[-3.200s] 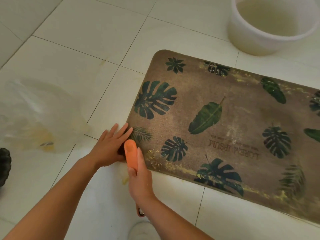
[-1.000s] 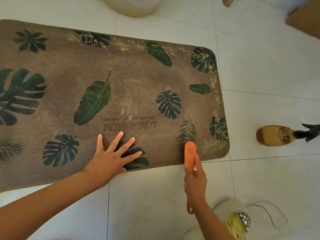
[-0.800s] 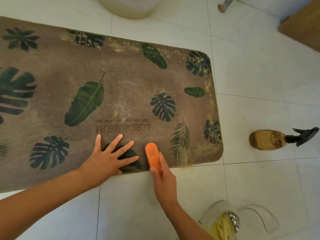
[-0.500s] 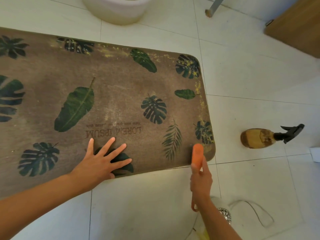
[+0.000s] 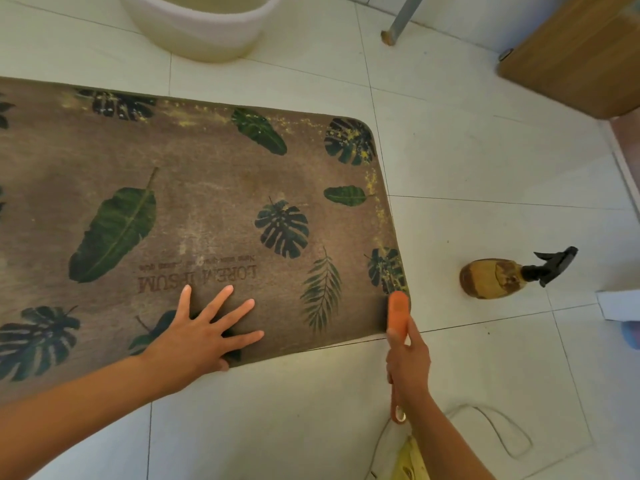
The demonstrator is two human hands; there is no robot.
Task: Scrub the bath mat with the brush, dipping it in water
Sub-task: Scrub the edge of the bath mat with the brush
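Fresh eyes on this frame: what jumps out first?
The brown bath mat with dark green leaves fills the left and centre. The left hand lies spread flat on its near edge, while the right hand holds an orange brush at its near right corner.

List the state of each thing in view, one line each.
bath mat, flat on the tile floor, yellow grime along far and right edges.
orange brush, head down on the mat's near right corner.
left hand, spread flat, pressing the mat.
right hand, gripping the brush handle.
white basin, upright beyond the mat; contents unclear.
spray bottle, apparently on its side, apart from the mat.
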